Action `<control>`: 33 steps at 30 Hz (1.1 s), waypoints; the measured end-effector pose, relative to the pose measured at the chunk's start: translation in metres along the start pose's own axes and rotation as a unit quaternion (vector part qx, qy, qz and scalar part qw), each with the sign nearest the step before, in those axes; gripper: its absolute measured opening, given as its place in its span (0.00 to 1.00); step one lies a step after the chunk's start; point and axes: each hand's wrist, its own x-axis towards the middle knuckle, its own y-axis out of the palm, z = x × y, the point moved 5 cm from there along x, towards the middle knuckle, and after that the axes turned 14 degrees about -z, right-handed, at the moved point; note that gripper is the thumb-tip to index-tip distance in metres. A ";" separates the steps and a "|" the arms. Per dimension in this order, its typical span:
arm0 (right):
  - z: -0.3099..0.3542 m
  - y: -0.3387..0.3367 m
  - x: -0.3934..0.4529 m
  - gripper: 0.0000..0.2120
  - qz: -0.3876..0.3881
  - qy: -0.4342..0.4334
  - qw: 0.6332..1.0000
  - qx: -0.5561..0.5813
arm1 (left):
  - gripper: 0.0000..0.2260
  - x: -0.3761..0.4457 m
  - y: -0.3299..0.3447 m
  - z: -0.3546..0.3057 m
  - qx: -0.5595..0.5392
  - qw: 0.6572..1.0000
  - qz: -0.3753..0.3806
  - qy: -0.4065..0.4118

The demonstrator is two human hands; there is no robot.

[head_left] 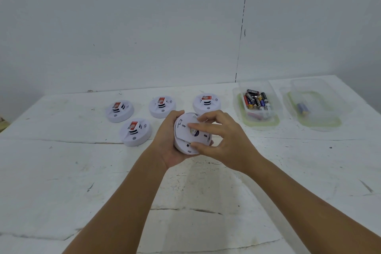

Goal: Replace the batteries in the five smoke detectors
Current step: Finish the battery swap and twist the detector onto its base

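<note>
Left hand [171, 140] cradling smoke detector [188, 134], right hand [222, 138] pinching it

Four detectors [136, 132] lie left on the table [61, 171], two tubs [257, 107] right (batteries [255, 99] in the nearer).

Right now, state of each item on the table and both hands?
Held detector: off the table, back side up, back plate partly shifted.
Left hand: grips the held detector from below.
Right hand: fingers pinch the back plate.
Four detectors: on the table, face up, untouched.
Battery tub: open, holds many batteries.
Second tub: open, one battery inside.
</note>
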 end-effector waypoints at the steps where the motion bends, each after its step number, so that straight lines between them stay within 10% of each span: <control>1: 0.000 0.000 0.000 0.22 0.000 0.002 1.000 0.002 | 0.22 0.000 0.000 0.000 0.000 1.000 0.002 -0.002; 33: -0.001 0.004 -0.004 0.30 -0.009 0.133 0.991 -0.033 | 0.16 0.012 -0.007 -0.001 0.067 0.994 -0.080 0.043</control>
